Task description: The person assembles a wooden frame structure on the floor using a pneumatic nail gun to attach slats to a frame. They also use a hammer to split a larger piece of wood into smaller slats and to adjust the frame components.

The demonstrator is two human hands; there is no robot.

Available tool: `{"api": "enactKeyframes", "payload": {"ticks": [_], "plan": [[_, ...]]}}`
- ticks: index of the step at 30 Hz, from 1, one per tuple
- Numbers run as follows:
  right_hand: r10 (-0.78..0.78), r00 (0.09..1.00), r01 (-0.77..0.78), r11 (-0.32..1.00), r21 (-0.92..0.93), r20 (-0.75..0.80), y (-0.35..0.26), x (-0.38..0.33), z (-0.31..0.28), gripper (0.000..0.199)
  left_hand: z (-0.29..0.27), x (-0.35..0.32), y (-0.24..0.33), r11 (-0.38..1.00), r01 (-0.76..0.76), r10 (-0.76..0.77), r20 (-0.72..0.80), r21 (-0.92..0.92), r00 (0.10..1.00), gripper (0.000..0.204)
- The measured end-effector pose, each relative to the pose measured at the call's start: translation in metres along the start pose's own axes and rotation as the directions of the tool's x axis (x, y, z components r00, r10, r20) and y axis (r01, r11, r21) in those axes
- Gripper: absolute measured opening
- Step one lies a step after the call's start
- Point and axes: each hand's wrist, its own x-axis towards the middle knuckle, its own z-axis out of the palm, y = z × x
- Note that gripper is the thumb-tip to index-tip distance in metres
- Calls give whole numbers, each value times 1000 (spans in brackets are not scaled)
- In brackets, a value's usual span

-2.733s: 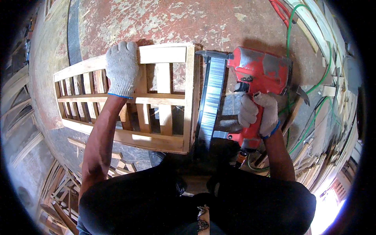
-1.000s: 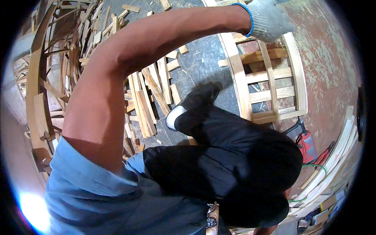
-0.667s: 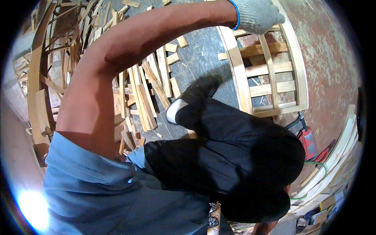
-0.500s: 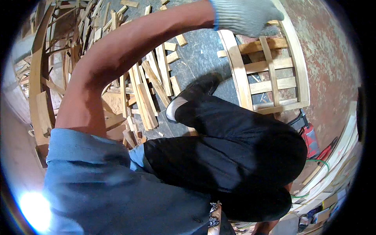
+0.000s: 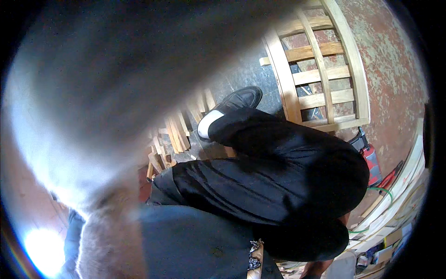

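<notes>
A large, blurred grey-white shape [image 5: 107, 93] fills the upper left, very close to the camera. It looks like my left hand in its pale knitted glove, with a blurred strip of forearm [image 5: 111, 237] below it. The fingers do not show, nor anything they may hold. My right hand is not in view. Beyond the blur, at the upper right, a slatted wooden frame [image 5: 288, 88] lies on the floor, apart from the hand. A cigarette [image 5: 254, 260] with a grey ash end points up from the lower edge.
My legs in black trousers [image 5: 269, 172] bend across the middle, one black shoe [image 5: 241, 98] on the dark floor sheet. Loose wooden strips [image 5: 176, 132] lie left of the shoe. A red and grey tool [image 5: 371, 162] stands beside my knee. Long pale boards [image 5: 395, 195] line the right side.
My gloved left hand has left the wooden frame's far end and come up close to the camera, covering much of the wood pile. The shoe and frame show more fully.
</notes>
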Motion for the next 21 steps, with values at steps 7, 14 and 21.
{"api": "enactKeyframes", "payload": {"ticks": [7,14,21], "plan": [[-53,998,52,995,-80,-20,-6,-22,3,28,43,-73,-59,962,275,-274,78,0,959,54],[-340,940,340,917,-207,37,-55,-100,54,27,197,11,14,835,159,-154,54,-526,987,54],[-498,471,799,590,-113,728,-136,-137,281,26,291,59,12,275,11,-67,-8,-961,998,75]]}}
